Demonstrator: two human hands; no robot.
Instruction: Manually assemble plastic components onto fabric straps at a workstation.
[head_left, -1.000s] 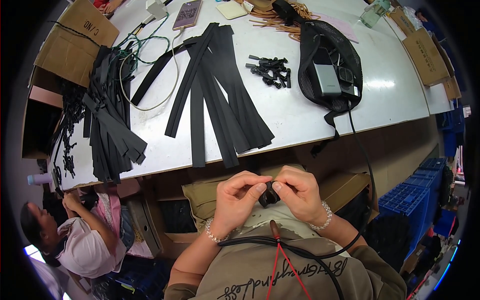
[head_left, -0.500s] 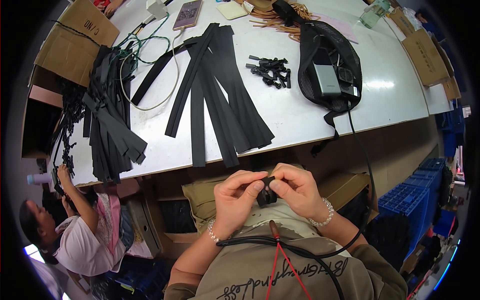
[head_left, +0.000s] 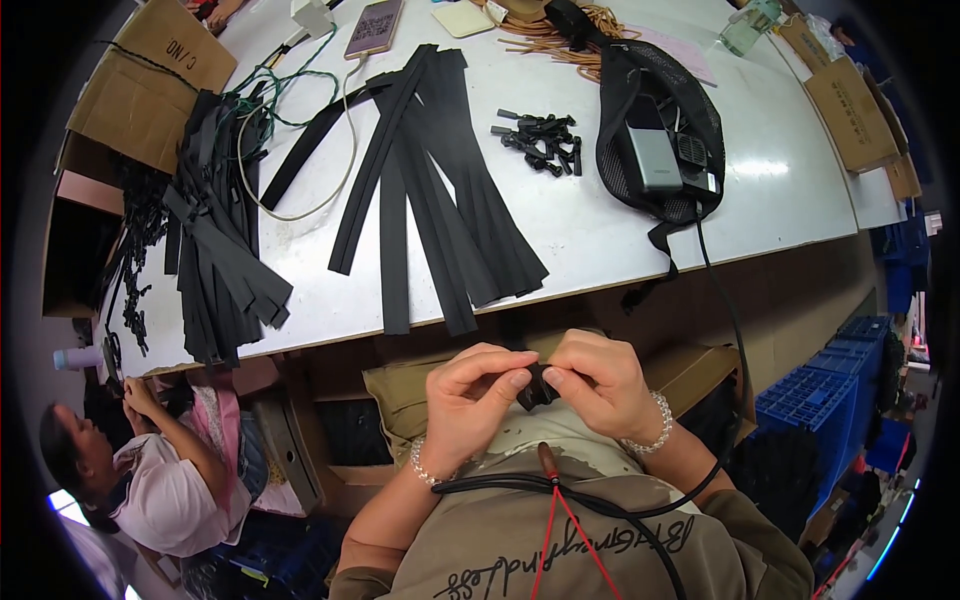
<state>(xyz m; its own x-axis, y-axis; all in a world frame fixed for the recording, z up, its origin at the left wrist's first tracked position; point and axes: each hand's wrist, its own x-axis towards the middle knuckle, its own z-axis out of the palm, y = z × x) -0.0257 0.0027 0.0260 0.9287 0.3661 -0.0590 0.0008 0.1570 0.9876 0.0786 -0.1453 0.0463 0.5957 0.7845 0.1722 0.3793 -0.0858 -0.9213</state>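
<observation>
the left hand and right hand are closed in a narrow pinch on a small black piece just short of the white table, with black strips at eleven o'clock from that piece, little dark parts at twelve and a mesh bag at one.

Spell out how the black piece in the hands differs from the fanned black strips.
The black piece is pinched by the left hand and right hand, off the table; the black strips lie on the table, untouched. The black piece looks compact, partly hidden; the black strips stretch out long and flat. Both are black.
</observation>
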